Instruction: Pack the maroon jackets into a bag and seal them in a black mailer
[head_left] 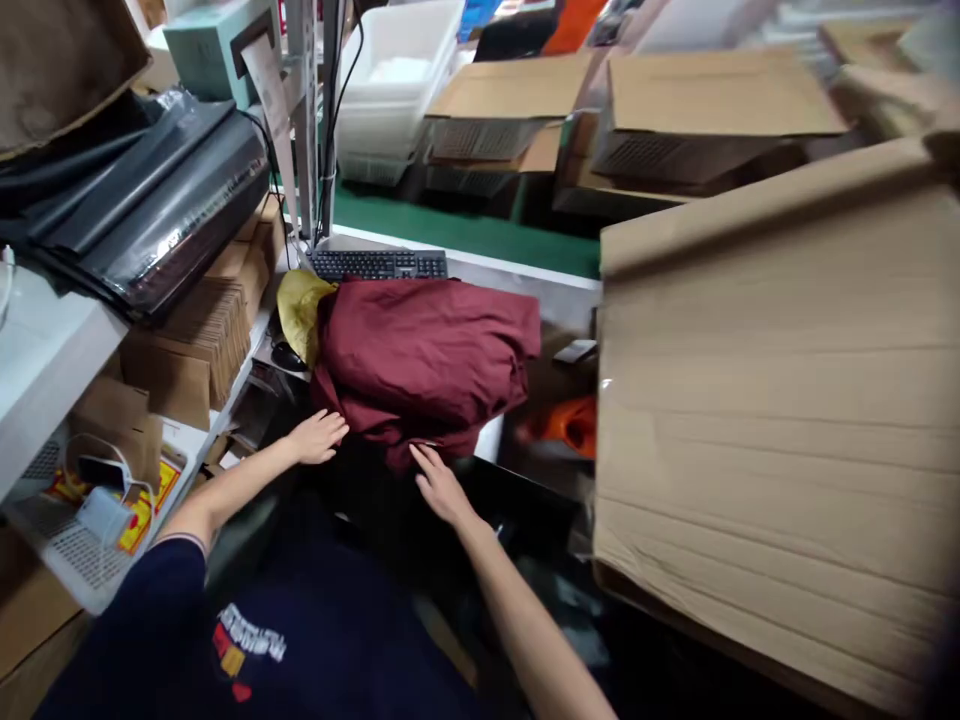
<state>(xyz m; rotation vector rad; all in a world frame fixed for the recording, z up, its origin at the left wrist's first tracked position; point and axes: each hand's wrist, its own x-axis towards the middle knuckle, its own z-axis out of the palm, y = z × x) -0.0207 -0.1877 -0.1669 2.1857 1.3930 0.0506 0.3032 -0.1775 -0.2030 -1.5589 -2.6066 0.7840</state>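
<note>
A maroon cloth garment (pixel 427 355) lies bunched on the desk in front of me, its folds loose along the near edge. My left hand (pixel 319 437) is at the garment's near left corner, fingers stretched out and palm down. At the near edge, right of the middle, my right hand (pixel 442 485) touches the cloth with extended fingers and does not grip it. A yellow-green cloth piece (pixel 301 312) sticks out at the garment's left end. Behind the garment is a black keyboard (pixel 375 264), partly covered, and a black mouse (pixel 288 356) shows to the left.
A large cardboard box (pixel 780 420) stands close on the right. To the left, a shelf (pixel 56 370) bears black plastic bags (pixel 172 190), with stacked folded cartons (pixel 199 340) below. An orange item (pixel 574 425) lies near the box. White bins (pixel 394 90) line the back.
</note>
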